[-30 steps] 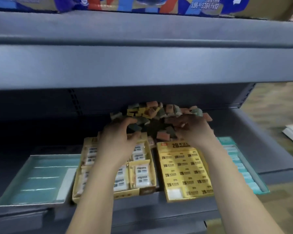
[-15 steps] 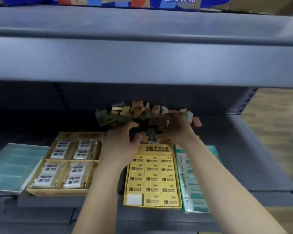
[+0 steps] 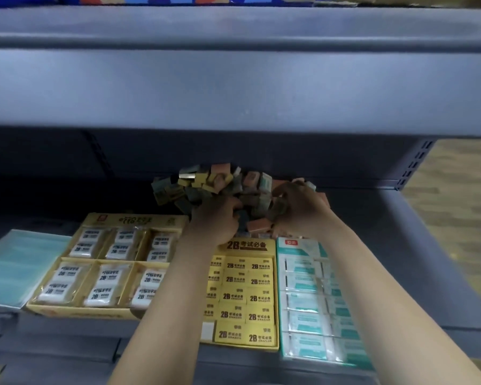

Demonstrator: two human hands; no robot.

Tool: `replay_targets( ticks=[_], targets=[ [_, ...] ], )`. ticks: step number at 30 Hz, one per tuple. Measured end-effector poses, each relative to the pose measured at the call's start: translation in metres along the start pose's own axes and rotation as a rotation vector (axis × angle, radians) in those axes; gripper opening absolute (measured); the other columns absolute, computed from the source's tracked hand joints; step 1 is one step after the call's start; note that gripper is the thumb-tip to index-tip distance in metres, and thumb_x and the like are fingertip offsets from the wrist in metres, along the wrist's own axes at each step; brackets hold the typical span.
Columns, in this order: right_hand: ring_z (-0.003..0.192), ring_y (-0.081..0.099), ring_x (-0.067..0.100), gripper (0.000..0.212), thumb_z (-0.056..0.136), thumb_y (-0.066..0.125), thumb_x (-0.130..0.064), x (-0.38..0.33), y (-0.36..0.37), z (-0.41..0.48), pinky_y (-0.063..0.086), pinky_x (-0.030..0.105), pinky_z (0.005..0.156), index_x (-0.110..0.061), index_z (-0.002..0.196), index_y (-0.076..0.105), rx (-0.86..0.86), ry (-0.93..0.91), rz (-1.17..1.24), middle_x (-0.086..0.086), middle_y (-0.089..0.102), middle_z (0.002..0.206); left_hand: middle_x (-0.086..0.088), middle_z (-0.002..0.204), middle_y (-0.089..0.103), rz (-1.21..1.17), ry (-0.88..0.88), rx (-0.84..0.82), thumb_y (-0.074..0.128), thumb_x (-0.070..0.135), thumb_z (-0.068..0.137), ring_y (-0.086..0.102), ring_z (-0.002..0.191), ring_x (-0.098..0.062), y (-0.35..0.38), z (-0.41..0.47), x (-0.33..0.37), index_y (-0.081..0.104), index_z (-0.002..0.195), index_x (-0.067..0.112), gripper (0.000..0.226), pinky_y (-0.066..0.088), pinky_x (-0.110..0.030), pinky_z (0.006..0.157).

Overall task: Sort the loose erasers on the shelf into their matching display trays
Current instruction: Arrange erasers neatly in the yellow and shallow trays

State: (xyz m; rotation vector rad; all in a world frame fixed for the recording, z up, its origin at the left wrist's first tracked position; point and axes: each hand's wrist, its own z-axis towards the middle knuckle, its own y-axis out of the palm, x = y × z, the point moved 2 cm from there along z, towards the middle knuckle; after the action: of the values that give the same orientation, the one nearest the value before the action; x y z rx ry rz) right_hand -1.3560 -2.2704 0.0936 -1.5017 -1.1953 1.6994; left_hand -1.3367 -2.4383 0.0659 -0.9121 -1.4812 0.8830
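A heap of loose erasers (image 3: 220,184) in orange, yellow and green lies at the back of the grey shelf. Both hands are dug into its front. My left hand (image 3: 214,218) has its back to the camera, and its curled fingers are hidden among the erasers. My right hand (image 3: 297,209) curls round a dark green eraser (image 3: 278,208). In front stand a yellow tray of wrapped white erasers (image 3: 134,219), a yellow 2B tray (image 3: 245,245) and a white-and-teal tray (image 3: 292,243).
A teal tray (image 3: 20,268) with nothing in it lies at the far left. The upper shelf's thick front edge (image 3: 233,87) hangs low over the heap. The shelf ends at the right upright (image 3: 414,165), with wooden floor beyond it.
My head has turned, so the trays sit further left in view. Both hands stayed in the heap and have drawn closer together, with fingers curling tighter.
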Motion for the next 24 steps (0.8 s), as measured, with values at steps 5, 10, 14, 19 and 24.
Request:
replay_targets(
  ticks=[5, 10, 14, 19, 24],
  targets=[
    [0.100, 0.054, 0.014, 0.046, 0.078, 0.076, -0.026, 0.015, -0.008, -0.014, 0.044, 0.025, 0.078, -0.020, 0.122, 0.063, 0.006, 0.010, 0.108, -0.003, 0.058, 0.111, -0.003, 0.140, 0.053, 0.077, 0.005, -0.025, 0.046, 0.016, 0.100, 0.047, 0.129, -0.026, 0.011, 0.015, 0.006, 0.054, 0.135, 0.028, 0.037, 0.039, -0.045, 0.106],
    [0.097, 0.057, 0.009, 0.052, 0.075, 0.080, -0.024, 0.029, -0.007, -0.020, 0.039, 0.014, 0.070, -0.026, 0.123, 0.060, 0.022, 0.015, 0.193, -0.009, 0.059, 0.106, 0.002, 0.136, 0.056, 0.032, -0.011, 0.051, 0.056, 0.013, 0.095, 0.049, 0.127, -0.022, 0.010, 0.017, 0.010, 0.059, 0.129, 0.027, 0.037, 0.039, -0.042, 0.105],
    [0.085, 0.053, 0.001, 0.046, 0.069, 0.085, -0.028, 0.033, -0.006, -0.026, 0.031, 0.006, 0.057, -0.030, 0.105, 0.057, 0.050, 0.004, 0.228, -0.018, 0.052, 0.092, -0.001, 0.132, 0.056, -0.050, -0.026, 0.099, 0.059, 0.011, 0.094, 0.051, 0.122, -0.022, 0.005, 0.012, 0.012, 0.063, 0.124, 0.023, 0.033, 0.044, -0.038, 0.099],
    [0.075, 0.054, -0.001, 0.029, 0.070, 0.085, -0.027, 0.037, -0.008, -0.035, 0.039, 0.009, 0.054, -0.026, 0.091, 0.064, 0.059, -0.050, 0.269, -0.013, 0.059, 0.084, 0.002, 0.116, 0.062, -0.212, 0.025, 0.284, 0.068, 0.016, 0.088, 0.056, 0.103, -0.013, -0.006, -0.007, 0.015, 0.070, 0.110, 0.019, 0.022, 0.038, -0.020, 0.073],
    [0.068, 0.068, 0.000, 0.023, 0.080, 0.077, -0.008, 0.037, -0.012, -0.047, 0.046, 0.011, 0.057, -0.018, 0.098, 0.067, 0.039, -0.022, 0.600, -0.008, 0.069, 0.082, 0.016, 0.097, 0.066, -0.427, 0.082, 0.376, 0.070, 0.026, 0.087, 0.059, 0.089, 0.003, -0.008, -0.041, 0.022, 0.070, 0.102, 0.028, 0.015, 0.041, -0.008, 0.068]
  ],
)
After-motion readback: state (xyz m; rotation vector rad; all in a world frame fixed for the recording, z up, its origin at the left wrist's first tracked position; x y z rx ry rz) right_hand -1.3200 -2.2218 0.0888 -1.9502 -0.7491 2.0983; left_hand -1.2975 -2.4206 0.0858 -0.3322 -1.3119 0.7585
